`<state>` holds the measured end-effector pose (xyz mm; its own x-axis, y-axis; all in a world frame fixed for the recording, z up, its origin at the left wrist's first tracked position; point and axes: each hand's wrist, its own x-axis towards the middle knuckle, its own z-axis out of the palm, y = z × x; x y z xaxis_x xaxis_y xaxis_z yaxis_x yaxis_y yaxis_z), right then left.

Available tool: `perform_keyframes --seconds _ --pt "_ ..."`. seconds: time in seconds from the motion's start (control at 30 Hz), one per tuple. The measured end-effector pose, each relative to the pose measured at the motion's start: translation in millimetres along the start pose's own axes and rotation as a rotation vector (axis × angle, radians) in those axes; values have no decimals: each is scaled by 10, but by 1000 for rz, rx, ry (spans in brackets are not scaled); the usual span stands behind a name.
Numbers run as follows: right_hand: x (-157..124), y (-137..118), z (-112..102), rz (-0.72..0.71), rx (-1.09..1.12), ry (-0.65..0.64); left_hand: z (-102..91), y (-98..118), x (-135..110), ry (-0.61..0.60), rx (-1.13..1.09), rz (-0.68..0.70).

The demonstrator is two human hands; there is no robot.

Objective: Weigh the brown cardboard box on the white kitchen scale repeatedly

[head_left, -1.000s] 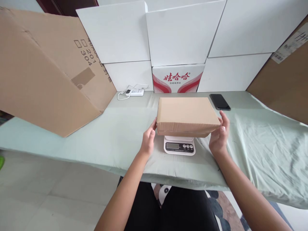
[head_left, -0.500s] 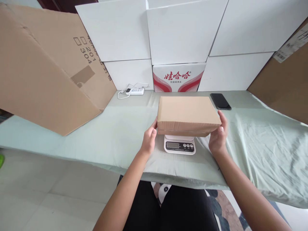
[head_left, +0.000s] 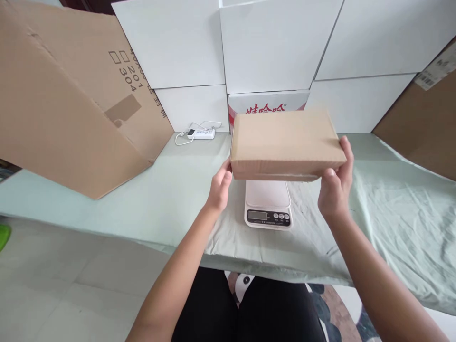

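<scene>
A closed brown cardboard box hangs in the air between my two hands, its right side tipped slightly. My left hand grips its left end, fingers behind the near corner and thumb in front. At the right end, my right hand clasps the near corner, thumb below the front edge and fingers along the side. Below the box stands a white kitchen scale with a small display and several round buttons. The box hides the back of the scale's platform.
A pale green cloth covers the table. White boxes line the back, one with red lettering. A white power strip with its cable lies at back left. Large brown cartons flank both sides.
Both hands have raised the cardboard box off the scale, up and towards me, uncovering much of the platform. The box now hides the phone at the back right.
</scene>
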<state>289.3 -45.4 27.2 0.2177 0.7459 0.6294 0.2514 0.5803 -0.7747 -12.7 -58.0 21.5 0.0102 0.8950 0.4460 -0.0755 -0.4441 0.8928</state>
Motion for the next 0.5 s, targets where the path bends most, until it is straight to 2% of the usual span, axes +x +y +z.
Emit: perform_keyframes --seconds 0.1,0.2,0.33,0.5 --pt "304 134 196 -40 27 15 -2 -210 367 13 6 -20" --pt "427 461 410 29 48 -12 24 -546 581 66 9 -95" --pt "360 896 546 108 74 14 49 -855 603 77 -2 -177" --pt "302 1075 517 164 61 9 45 -959 576 87 -17 -231"
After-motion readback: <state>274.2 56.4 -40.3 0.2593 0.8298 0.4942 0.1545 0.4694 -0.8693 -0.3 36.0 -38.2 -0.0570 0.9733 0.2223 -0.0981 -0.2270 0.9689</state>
